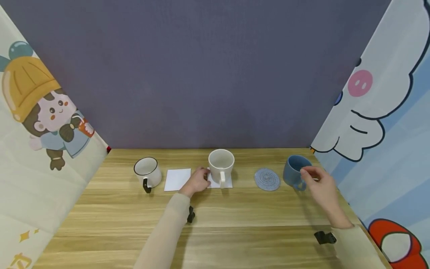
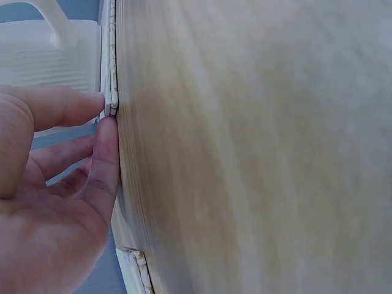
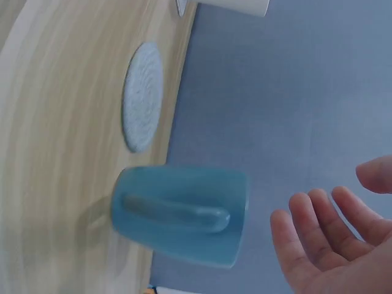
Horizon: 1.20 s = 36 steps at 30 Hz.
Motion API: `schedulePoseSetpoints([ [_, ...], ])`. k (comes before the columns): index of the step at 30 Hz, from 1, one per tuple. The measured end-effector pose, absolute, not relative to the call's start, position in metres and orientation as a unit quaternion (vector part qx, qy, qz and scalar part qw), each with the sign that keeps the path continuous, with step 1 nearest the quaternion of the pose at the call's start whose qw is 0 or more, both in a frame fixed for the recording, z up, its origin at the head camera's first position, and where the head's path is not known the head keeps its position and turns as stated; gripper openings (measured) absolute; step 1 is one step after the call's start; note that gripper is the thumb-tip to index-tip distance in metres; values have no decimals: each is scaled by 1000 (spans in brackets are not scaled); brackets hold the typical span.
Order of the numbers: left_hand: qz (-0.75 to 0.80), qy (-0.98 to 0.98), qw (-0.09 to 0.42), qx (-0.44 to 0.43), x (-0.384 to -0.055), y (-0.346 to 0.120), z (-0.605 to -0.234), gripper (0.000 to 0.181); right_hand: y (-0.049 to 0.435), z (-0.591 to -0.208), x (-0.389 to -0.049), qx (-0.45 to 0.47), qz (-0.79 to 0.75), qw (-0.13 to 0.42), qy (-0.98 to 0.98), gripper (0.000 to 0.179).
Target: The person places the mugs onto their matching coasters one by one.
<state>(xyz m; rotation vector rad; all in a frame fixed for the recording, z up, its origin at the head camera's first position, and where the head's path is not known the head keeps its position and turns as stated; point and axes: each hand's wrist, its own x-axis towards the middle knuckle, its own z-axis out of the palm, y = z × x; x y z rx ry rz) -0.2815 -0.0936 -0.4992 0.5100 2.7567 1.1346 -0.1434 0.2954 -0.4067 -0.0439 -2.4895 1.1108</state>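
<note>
My left hand (image 1: 196, 182) is at the left edge of a white square coaster (image 1: 228, 183), pinching its near left corner between thumb and finger. The same coaster edge (image 2: 110, 55) shows in the left wrist view. A plain white mug (image 1: 217, 168) stands upright on that coaster, its handle toward me. At the right, my right hand (image 1: 320, 186) hovers beside the blue mug (image 3: 177, 214), with loosely bent fingers. The right wrist view shows a gap between the fingers (image 3: 318, 226) and that mug, which stands upright on the table.
Left of my left hand lies another white square coaster (image 1: 176, 180). Farther left stands a white mug with a black rim and handle (image 1: 151, 175). A round grey-blue coaster (image 1: 267, 179) lies left of the blue mug. Behind the wooden table (image 1: 235, 231) rises a dark wall (image 1: 215, 74).
</note>
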Motion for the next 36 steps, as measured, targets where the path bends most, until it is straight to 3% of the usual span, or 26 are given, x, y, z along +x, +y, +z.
schedulePoseSetpoints([
  [7, 381, 907, 51, 174, -282, -94, -499, 48, 312, -418, -146, -55, 388, 233, -890, 34],
  [26, 378, 908, 54, 173, -280, -93, -503, 47, 326, -466, -163, -166, 565, 116, -800, 56],
  [36, 368, 914, 48, 162, -281, -92, -501, 43, 329, -472, -172, -129, 693, 74, -705, 47],
])
